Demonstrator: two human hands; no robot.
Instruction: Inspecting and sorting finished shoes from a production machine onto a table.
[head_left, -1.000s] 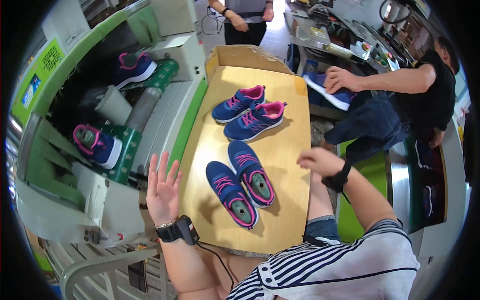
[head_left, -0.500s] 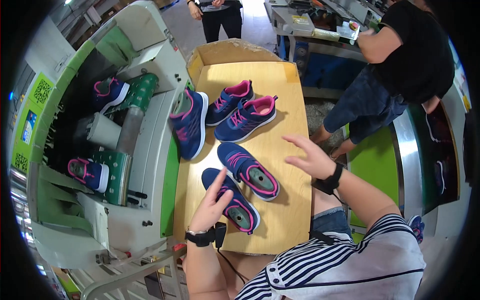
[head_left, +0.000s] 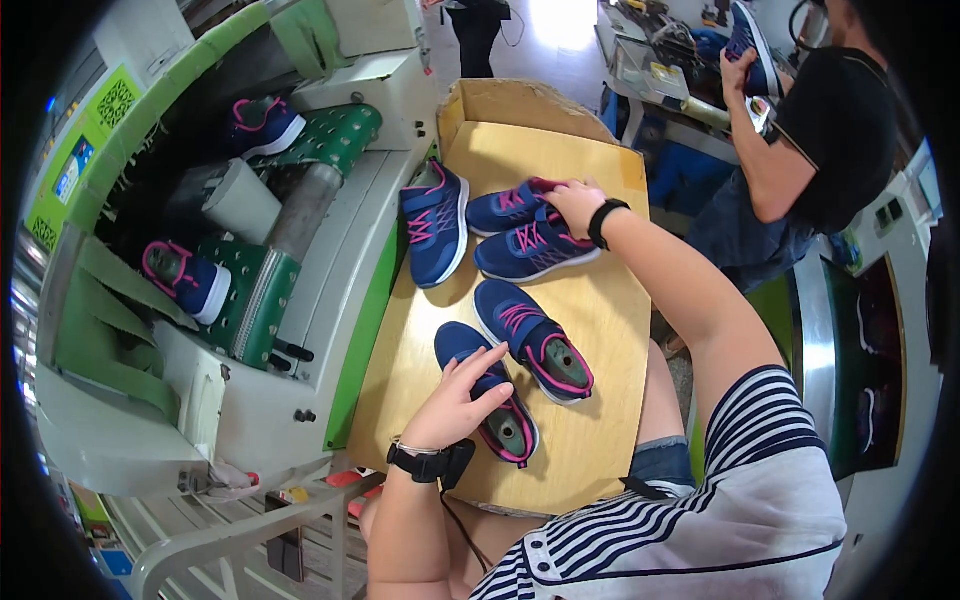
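Note:
My right hand reaches across the board, its fingers closed over the heel collar of a navy sneaker with pink laces. A matching sneaker lies right behind it, its pink collar blurred beside my fingertips. My left hand, fingers stretched out, hovers over or rests on the near-left sneaker; contact cannot be made out. Next to that one, another sneaker has a grey-green form inside. Leaning at the board's left edge is one more sneaker, its white sole facing right.
A wooden board with a cardboard rim bears the shoes. On the left, a machine has green perforated conveyor belts carrying a far sneaker and a near sneaker. A co-worker at right holds up a sneaker.
My right hand has moved forward and left, from above the bare board onto the far sneakers. My left hand stays by the near-left sneaker. The view has shifted; the co-worker now holds up a sneaker.

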